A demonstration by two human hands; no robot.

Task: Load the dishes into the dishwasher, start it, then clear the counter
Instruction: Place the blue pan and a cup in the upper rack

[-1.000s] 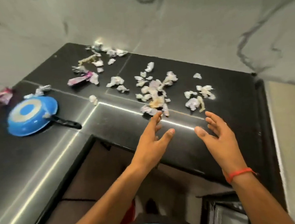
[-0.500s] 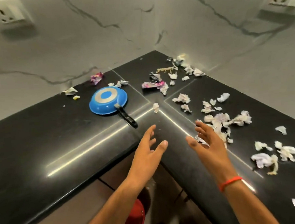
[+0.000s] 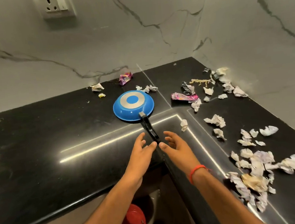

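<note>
No brand or writing can be read anywhere. One round blue frying pan (image 3: pixel 133 105) lies upside down on the glossy black stone counter (image 3: pixel 40 146), its black handle (image 3: pixel 150 129) ending between the two hands. The left hand (image 3: pixel 143 153) and right hand (image 3: pixel 177 149) hover with fingers spread and relaxed, holding nothing. Many crumpled white paper scraps (image 3: pixel 253 167), too many to count, lie right of the right hand; two pink foil wrappers (image 3: pixel 184 97) lie beyond the hands

The pan (image 3: pixel 133 106) lies upside down on the counter (image 3: pixel 40 155) near its inner corner, handle (image 3: pixel 150 129) toward me between my hands; paper scraps (image 3: pixel 253 165) litter the counter's right side.
</note>
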